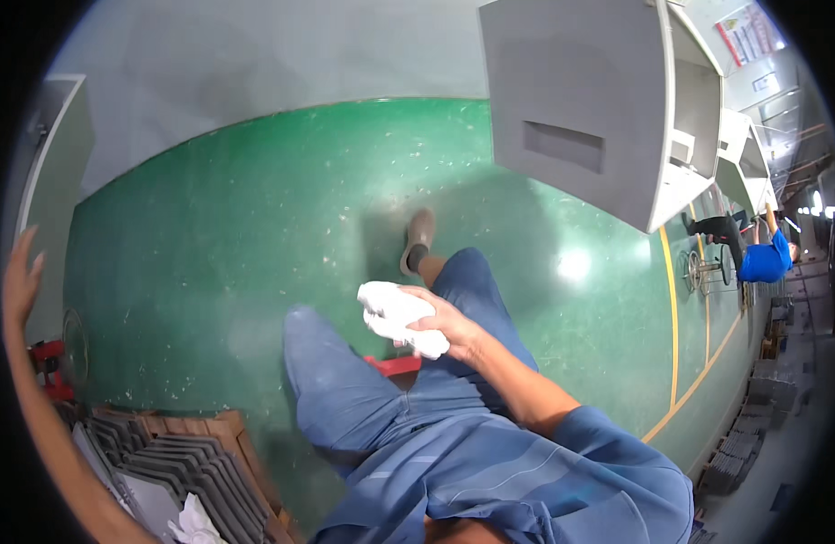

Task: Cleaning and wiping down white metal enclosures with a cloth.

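My right hand (449, 325) is closed around a crumpled white cloth (390, 310), held in front of my knees. Far out at the left edge my left hand (20, 279) is raised with its fingers apart and nothing seen in it. It is nearest to an upright pale grey metal panel (59, 172), and I cannot tell whether it touches it.
A grey metal cabinet (572, 82) stands at the upper right. Grey metal parts (186, 458) are stacked by a wooden pallet (232, 431) at lower left, with another white cloth (195, 521). A red object (398, 365) shows between my legs. A co-worker in blue (765, 261) is at far right.
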{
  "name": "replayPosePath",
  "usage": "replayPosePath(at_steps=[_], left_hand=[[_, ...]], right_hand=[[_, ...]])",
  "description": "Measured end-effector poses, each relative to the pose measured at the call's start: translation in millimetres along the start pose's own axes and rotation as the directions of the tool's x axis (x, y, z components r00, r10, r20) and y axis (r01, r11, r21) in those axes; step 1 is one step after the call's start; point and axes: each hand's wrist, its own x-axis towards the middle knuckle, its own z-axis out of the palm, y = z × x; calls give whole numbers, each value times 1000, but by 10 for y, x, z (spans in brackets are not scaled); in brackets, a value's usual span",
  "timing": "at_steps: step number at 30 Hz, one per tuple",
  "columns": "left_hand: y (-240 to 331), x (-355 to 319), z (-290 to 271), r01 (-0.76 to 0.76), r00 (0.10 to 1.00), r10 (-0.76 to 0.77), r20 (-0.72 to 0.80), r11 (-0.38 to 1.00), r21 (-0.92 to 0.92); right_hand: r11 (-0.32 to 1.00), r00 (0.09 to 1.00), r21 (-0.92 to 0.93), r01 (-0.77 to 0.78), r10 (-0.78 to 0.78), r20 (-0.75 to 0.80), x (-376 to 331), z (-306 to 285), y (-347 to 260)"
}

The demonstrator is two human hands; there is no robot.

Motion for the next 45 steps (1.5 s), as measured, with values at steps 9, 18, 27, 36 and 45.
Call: replayPosePath(at_steps=[9, 18, 27, 36, 45], left_hand=[[4017, -70, -1806, -644, 636, 643, -427, 747, 166], [6033, 1185, -2880, -740, -457, 562, -690, 191, 645], [6031, 1041, -3189, -849, 119, 990, -69, 138, 510], [6756, 126, -3611, -946, 164, 966, -201, 211, 245], [7460, -433, -4157, -903, 319, 893, -317, 388, 186]], right_hand=[[986, 994, 137, -91, 82, 72, -405, -307, 454], [967, 972, 100, 233, -231, -30, -982, -313, 451], [796, 924, 477, 374, -363, -118, -1419, -416, 519], [731, 704, -336, 594, -675, -223, -1911, -192, 281], [84, 30, -949, -303, -995, -98, -2124, -301, -907]])
